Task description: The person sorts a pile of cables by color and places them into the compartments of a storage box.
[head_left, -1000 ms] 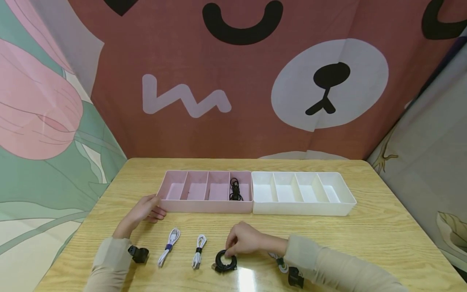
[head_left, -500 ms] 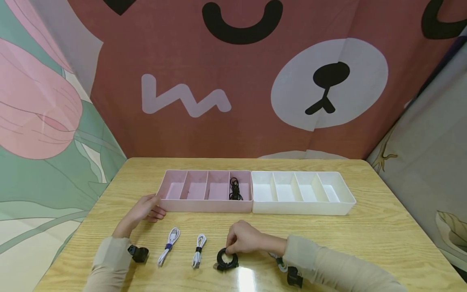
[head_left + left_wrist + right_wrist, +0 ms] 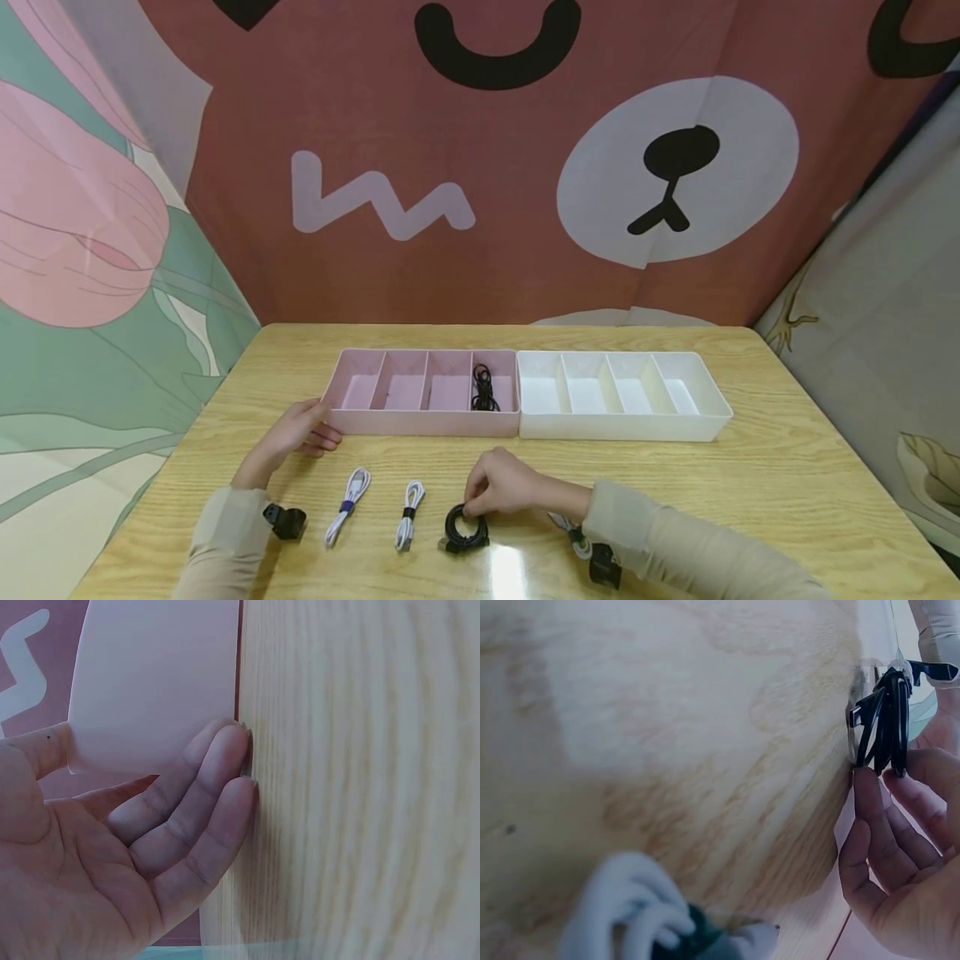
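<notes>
My right hand (image 3: pixel 498 483) pinches the far edge of a coiled black cable (image 3: pixel 452 527) between thumb and fingertips. In the right wrist view the black cable (image 3: pixel 891 724) stands tilted up on its edge near the wood surface, its plug sticking out at the side. My left hand (image 3: pixel 300 429) holds the left end of a pink divided box (image 3: pixel 427 423). The left wrist view shows the thumb at the rim of the pink box (image 3: pixel 161 682) and curled fingers against its lower edge. Another black cable (image 3: pixel 483 390) lies in the box's rightmost compartment.
A white divided box (image 3: pixel 622 427) stands against the pink one's right end. Two bundled white cables, one with a blue tie (image 3: pixel 347 507) and one with a black tie (image 3: pixel 408 515), lie left of the black coil. Another white cable (image 3: pixel 579 542) is partly hidden by my right sleeve.
The black coil has shifted slightly away from me and its far edge has tipped up with my right fingers. My left hand and both boxes have stayed in place.
</notes>
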`<state>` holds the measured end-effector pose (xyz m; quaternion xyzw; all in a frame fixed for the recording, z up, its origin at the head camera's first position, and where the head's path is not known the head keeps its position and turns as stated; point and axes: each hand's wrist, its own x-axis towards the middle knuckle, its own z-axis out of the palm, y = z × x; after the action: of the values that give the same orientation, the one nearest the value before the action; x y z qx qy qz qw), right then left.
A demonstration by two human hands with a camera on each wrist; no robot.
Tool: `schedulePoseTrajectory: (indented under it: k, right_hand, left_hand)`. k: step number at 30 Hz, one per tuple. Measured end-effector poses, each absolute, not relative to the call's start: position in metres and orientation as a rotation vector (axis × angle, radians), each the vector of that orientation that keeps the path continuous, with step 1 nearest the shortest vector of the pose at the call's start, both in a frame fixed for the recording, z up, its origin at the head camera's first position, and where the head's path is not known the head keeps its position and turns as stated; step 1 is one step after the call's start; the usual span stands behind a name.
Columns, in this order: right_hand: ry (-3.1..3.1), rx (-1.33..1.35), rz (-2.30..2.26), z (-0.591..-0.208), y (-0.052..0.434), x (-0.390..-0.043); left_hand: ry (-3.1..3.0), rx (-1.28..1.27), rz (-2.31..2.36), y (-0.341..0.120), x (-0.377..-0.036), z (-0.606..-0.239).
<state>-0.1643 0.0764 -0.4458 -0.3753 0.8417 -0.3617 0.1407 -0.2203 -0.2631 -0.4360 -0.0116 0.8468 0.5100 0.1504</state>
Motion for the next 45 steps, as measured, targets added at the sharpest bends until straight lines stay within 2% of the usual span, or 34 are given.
schedulePoseTrajectory:
  k: [12,45]
  right_hand:
    - [2.327,-0.96,-1.187,-0.443,0.08,-0.167]
    - [2.333,-0.866,-1.367,-0.432,0.087,-0.17]
  left_hand:
    - [2.429,-0.031,1.468,-0.263,-0.22,-0.436]
    - [2.435,-0.018,1.462,-0.264,-0.219,-0.436]
